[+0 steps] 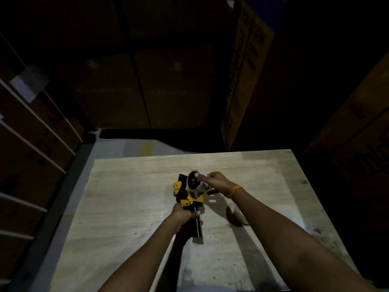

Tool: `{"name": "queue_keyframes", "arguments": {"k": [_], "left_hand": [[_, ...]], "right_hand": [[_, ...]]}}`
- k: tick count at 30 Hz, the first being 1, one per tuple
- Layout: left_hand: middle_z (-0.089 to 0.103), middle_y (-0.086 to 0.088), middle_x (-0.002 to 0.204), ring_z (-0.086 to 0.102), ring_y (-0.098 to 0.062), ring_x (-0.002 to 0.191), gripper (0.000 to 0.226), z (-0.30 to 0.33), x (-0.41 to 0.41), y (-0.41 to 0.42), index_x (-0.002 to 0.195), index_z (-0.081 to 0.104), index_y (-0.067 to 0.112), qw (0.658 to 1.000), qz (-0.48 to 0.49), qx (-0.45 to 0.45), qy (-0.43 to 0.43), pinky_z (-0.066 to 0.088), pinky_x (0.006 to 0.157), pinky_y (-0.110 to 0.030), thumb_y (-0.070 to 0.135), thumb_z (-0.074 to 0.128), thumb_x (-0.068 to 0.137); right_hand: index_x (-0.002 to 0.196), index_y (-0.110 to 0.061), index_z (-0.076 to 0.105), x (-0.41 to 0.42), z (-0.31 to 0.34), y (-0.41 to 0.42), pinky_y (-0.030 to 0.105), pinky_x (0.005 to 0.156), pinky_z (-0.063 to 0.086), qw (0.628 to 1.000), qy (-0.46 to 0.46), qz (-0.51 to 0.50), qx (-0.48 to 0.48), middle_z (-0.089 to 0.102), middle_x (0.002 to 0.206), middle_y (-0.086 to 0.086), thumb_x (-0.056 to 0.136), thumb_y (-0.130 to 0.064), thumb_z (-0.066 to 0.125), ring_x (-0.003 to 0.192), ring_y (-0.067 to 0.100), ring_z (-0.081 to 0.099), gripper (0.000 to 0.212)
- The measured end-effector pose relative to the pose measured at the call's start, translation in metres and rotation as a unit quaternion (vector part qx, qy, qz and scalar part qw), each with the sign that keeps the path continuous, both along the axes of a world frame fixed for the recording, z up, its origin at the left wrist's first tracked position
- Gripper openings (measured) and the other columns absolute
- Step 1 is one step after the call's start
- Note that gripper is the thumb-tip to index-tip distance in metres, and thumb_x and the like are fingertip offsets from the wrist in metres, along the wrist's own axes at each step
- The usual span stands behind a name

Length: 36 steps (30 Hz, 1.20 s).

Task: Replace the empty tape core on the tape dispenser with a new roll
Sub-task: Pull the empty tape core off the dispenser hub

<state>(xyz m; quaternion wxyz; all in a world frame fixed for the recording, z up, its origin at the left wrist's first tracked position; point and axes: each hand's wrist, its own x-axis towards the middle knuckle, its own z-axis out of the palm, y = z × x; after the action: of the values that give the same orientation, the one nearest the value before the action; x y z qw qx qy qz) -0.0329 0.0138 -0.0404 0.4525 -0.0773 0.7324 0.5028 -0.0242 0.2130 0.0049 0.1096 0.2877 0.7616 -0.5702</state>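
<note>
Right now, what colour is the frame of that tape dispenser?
Yellow-orange frame, with a black handle; seen in the head view.

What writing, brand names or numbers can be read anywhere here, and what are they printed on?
None can be read for certain.
Tall carton behind the table: large dark lettering runs up its side, too dim and skewed to read.
Carton at the right edge: big dark letters, cut off and too dark to read.
White label on the left stack: blurred, no legible text.
Tape dispenser: no marking visible.
</note>
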Motion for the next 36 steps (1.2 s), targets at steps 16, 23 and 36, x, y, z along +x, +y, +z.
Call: {"name": "queue_keyframes", "arguments": {"k": [16,23,36], "left_hand": [[0.077,0.008,0.109,0.072,-0.016,0.101,0.093,-0.076,-0.001,-0.031,0.116,0.066,0.020,0.971,-0.118,-0.138,0.155,0.055,0.081,-0.027,0.059,0.093,0.035],[0.077,0.001,0.077,0.076,-0.019,0.076,0.062,-0.004,-0.010,-0.019,0.076,0.077,0.018,0.936,-0.121,-0.244,0.221,0.051,0.057,-0.026,0.076,0.083,0.056],[0.069,-0.006,0.105,0.062,-0.028,0.106,0.031,0.022,-0.058,0.012,0.102,0.070,0.017,0.833,-0.227,-0.276,0.423,0.051,0.082,-0.039,0.045,0.072,0.086]], "right_hand": [[0.047,-0.010,0.063,0.005,-0.081,-0.001,0.040,0.063,0.055,0.989,-0.123,-0.030,0.074,0.062,0.052,0.013,0.089,-0.035,0.075,0.053,0.027,0.061,0.050],[0.048,-0.011,0.051,-0.005,-0.086,0.002,0.028,0.055,0.040,0.978,-0.160,-0.011,0.134,0.051,0.049,0.005,0.089,-0.036,0.071,0.046,0.017,0.048,0.052],[0.054,-0.013,0.045,-0.015,-0.087,0.003,0.026,0.049,0.035,0.964,-0.208,0.008,0.165,0.048,0.055,0.003,0.088,-0.036,0.073,0.059,0.023,0.053,0.050]]}}
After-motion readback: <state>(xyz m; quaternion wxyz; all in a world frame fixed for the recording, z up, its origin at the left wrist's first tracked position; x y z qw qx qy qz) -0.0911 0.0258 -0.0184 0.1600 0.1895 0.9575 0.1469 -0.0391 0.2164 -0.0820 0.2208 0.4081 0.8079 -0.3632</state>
